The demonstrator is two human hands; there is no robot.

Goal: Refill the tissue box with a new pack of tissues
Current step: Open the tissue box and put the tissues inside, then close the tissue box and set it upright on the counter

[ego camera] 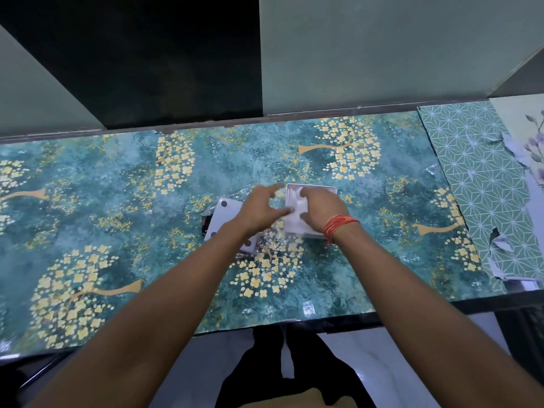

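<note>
A white square tissue box (pixel 326 192) stands open-side up at the table's centre, with white tissues (pixel 294 201) inside it. My right hand (pixel 319 210), red threads on its wrist, presses down on the tissues inside the box. My left hand (pixel 260 210) hovers just left of the box with fingers spread, its fingertip touching the tissues' left edge. To the left lies the box's white cover (pixel 223 214) with small round feet, partly hidden under my left forearm. Crumpled clear plastic wrap (pixel 270 241) lies beneath and in front of it.
The table (pixel 117 201) carries a teal covering with yellow flower trees. A pale green geometric sheet (pixel 482 184) with torn edges lies at the right end. A wall and a dark panel (pixel 147 60) rise right behind the table. The front edge runs near my body.
</note>
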